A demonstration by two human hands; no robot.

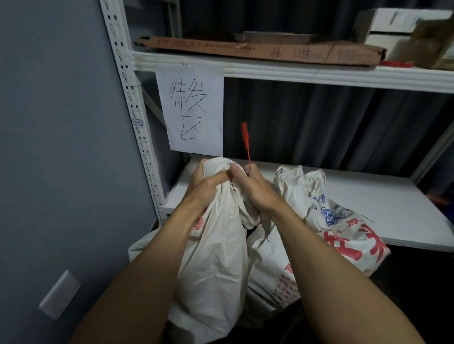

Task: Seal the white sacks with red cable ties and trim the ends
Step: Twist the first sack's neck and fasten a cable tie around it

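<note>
Across the upper part of the frame runs a white shelf (294,75) carrying a flat cardboard box (242,49), pale boxes (393,24) at the upper right and a small heap of red ties (397,63) near its front lip. A paper sign (193,108) with handwritten characters hangs from that lip, left of centre. Just under the sign, at the centre of the frame, the left hand (203,184) is curled tight round the bunched neck of a white sack (216,262). The right hand (256,190) grips the same neck beside it, thumbs nearly meeting, and pinches a red cable tie (245,137) that stands straight up out of the fist against the dark ribbed backing (322,122). A second sack (328,219), printed in red and blue, presses against the first on the right, its crumpled top rising in front of the lower shelf board (389,199). Close on the left stands the perforated upright post (133,110), then the grey wall (52,126) with a wall plate (60,293) at lower left. Room is tight above the hands and to their left; beyond the second sack the pale board runs on towards the right edge.
</note>
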